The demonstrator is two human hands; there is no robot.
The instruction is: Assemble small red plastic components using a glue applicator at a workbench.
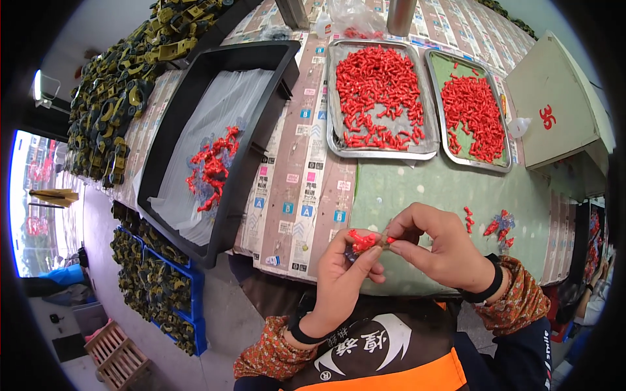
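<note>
Close together over the green mat [411,189], my two hands work at one small thing. My left hand [339,277] is closed, its thumb and fingers pinching a red plastic toy figure [362,242] with a clear bluish part below it. Just beside the figure, a small red plastic piece [390,240] sits pinched between my right hand's [440,251] thumb and forefinger. Whether the piece touches the figure I cannot tell. To the right of my right hand lie a few loose red pieces [469,220] and some red figures with clear bluish parts [501,228].
Two metal trays [385,155] of small red pieces stand at the back. A black bin [263,138], lined with white foam sheet, holds finished-looking red figures [212,169]. Toy vehicles [111,111] pile up at far left. A pale cabinet [554,107] stands at right.
</note>
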